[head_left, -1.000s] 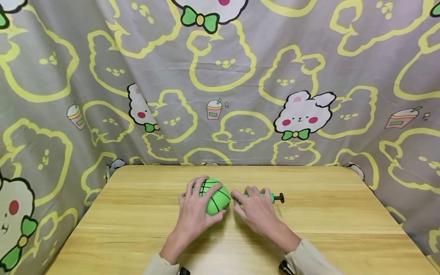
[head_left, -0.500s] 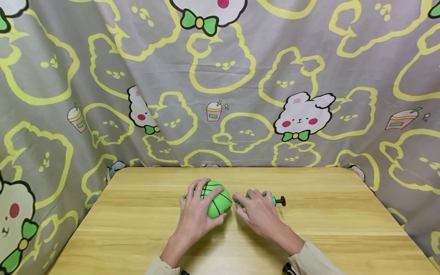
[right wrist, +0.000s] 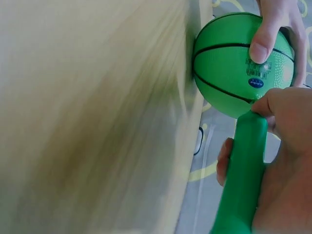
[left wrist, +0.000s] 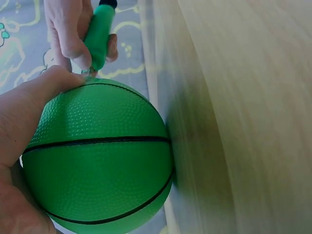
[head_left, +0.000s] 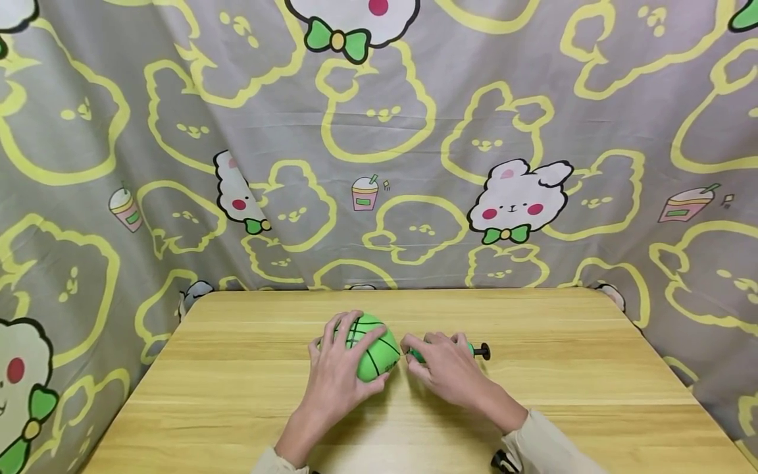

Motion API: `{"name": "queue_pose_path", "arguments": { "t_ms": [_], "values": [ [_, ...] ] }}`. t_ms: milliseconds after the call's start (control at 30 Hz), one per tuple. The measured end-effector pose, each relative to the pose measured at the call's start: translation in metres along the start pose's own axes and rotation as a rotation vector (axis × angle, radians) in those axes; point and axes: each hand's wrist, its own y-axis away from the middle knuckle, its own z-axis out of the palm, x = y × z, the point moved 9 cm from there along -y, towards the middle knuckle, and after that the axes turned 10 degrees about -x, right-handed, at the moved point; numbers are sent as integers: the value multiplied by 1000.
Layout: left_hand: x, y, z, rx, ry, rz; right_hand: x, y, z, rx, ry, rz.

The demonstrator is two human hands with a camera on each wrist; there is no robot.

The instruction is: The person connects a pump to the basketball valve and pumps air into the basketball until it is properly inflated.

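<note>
A small green basketball (head_left: 379,352) with black seam lines rests on the table. My left hand (head_left: 336,368) holds it from the left, fingers spread over the top and thumb on the near side. In the right wrist view that thumb lies over a printed barcode, above a dark oval label. My right hand (head_left: 445,368) grips a green hand pump (right wrist: 242,168), its front end pointing at the ball. The fingertips of that hand pinch right at the ball's surface, hiding the pump's tip. The pump's black plunger handle (head_left: 485,351) sticks out to the right.
The light wooden table (head_left: 237,395) extends to both sides of my hands. Behind it hangs a grey curtain (head_left: 408,164) printed with yellow outlines and white bear faces, which also covers both sides.
The gap between my right fingertips and the ball has narrowed. The ball has turned slightly, and both hands have shifted a little toward me. Both grips stay the same.
</note>
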Motion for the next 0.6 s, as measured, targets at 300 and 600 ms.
{"name": "queue_pose_path", "arguments": {
  "t_ms": [300,600],
  "values": [
    [1,0,2,7,-1,0,7,-5,4,-132,-128,-10],
    [6,-3,3,13,7,2,10,2,-3,-81,-43,-3]
  ]
}}
